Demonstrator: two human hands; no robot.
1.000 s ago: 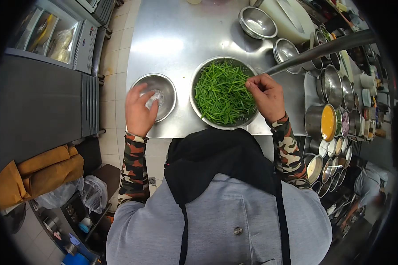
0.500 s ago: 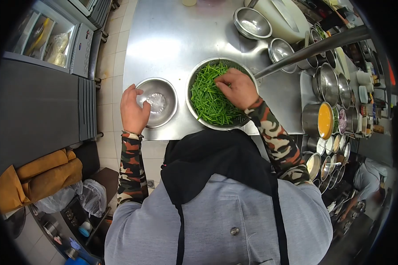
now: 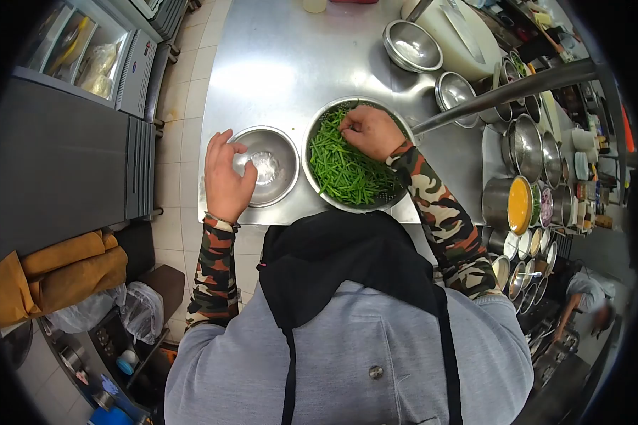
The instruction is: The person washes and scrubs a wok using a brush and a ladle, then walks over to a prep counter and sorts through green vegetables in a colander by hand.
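My left hand (image 3: pixel 228 180) is at the left rim of a small steel bowl (image 3: pixel 286 185). Its fingers are apart, with the thumb and fingertips reaching over the bowl's inside. A shiny patch shows at the bottom of that bowl; whether it is liquid or a reflection I cannot tell. Just to the right stands a perforated steel colander (image 3: pixel 307 164) filled with thin cut green stalks (image 3: pixel 347 166), resembling green beans. Over these stalks, my right hand (image 3: pixel 374 133) is closed, thumb and fingertips pinched together. What lies between them is hidden.
Steel bowls (image 3: pixel 412 46) sit at the back right beside a big white tub (image 3: pixel 468 35). A metal pole (image 3: pixel 503 95) slants in from the right. Pots, including one with orange contents (image 3: pixel 519 205), line the right side. Another person (image 3: pixel 590 292) is at far right.
The small bowl is now closer to the colander, and my left hand has shifted right with it. My right hand has moved slightly up and left over the green stalks. The view has shifted a little.
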